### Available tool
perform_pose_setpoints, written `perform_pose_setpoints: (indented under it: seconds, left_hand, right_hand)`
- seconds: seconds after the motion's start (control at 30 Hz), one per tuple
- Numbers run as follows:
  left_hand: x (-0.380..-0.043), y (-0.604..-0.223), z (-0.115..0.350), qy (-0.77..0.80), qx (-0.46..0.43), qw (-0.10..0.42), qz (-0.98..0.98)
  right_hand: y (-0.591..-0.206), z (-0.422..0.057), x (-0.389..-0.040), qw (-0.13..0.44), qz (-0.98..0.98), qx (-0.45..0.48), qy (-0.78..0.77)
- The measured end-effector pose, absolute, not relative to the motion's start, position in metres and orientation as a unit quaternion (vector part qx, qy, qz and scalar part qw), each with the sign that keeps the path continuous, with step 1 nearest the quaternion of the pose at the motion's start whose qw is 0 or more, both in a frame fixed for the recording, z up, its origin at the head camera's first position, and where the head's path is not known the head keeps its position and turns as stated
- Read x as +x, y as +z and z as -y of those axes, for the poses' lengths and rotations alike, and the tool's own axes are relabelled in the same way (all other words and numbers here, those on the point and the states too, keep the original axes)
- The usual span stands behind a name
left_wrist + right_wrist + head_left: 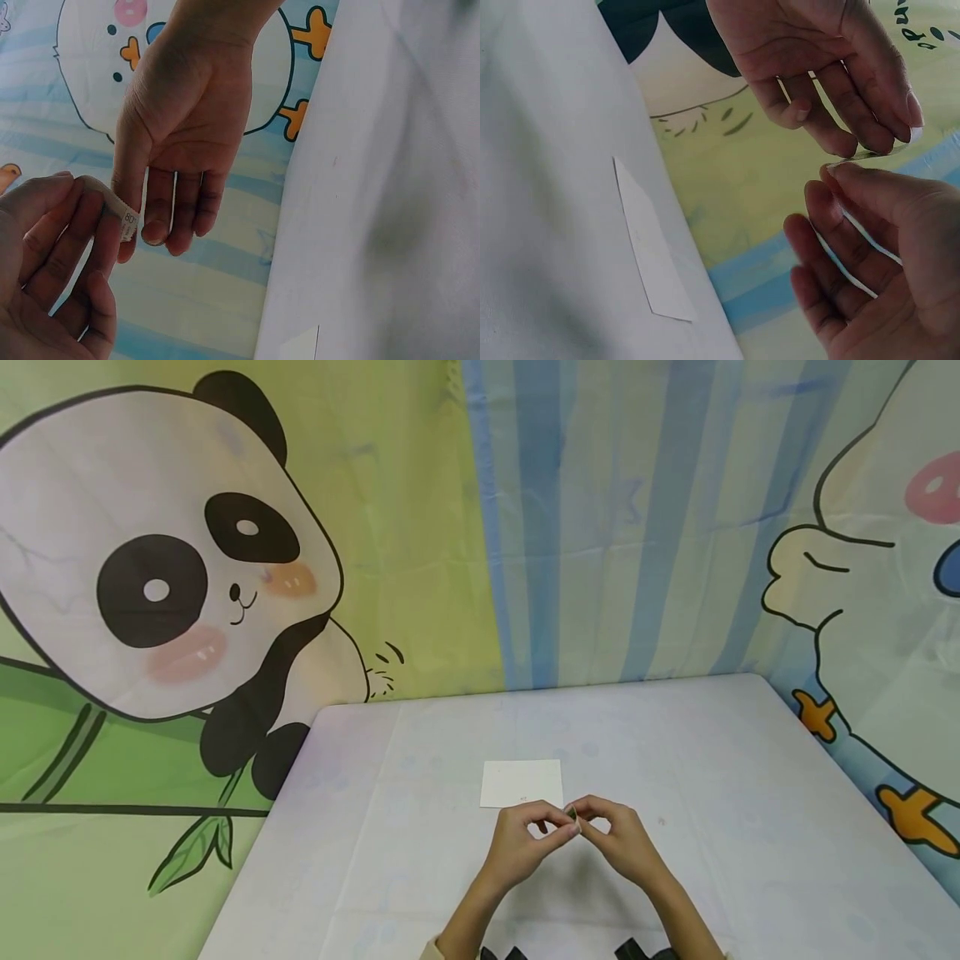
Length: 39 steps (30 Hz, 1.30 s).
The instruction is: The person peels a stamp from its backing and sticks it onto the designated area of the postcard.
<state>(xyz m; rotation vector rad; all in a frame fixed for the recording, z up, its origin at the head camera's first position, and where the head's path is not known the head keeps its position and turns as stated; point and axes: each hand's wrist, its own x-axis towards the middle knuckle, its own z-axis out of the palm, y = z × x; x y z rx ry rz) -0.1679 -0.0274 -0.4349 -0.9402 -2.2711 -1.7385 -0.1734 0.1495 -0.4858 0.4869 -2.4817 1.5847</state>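
A small curved paper stamp [129, 223], with a zigzag edge and a printed "80", is between the two hands above the white table. My left hand [525, 839] pinches one side of it between thumb and fingers. From the other side my right hand [624, 842] pinches it with thumb and index finger, its remaining fingers hanging loosely. A green patch shows on the stamp's face in the head view; fingertips cover much of it. In the right wrist view the stamp [870, 156] is seen nearly edge-on.
A blank white card [521, 783] lies flat on the table [420, 860], just beyond the hands. Behind the table hangs a printed cloth [405, 527] with a panda and stripes. Black wrist gear [636, 950] shows at the bottom edge.
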Motion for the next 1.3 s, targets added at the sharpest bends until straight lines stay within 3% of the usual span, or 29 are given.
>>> perform_pose_setpoints:
  seconds: [0.33, 0.87, 1.3]
  left_hand:
    - [-0.182, -0.467, 0.028, -0.560, -0.306, 0.103, 0.763]
    - [-0.178, -0.457, 0.031, -0.556, -0.301, 0.133, 0.763]
    - [-0.187, -0.471, 0.034, -0.504, -0.366, 0.217, 0.752]
  right_hand:
    - [-0.485, -0.147, -0.174, 0.153, 0.738, 0.240, 0.611]
    - [-0.482, -0.153, -0.171, 0.066, 0.656, 0.267, 0.703]
    - [-0.484, -0.155, -0.170, 0.054, 0.653, 0.275, 0.704]
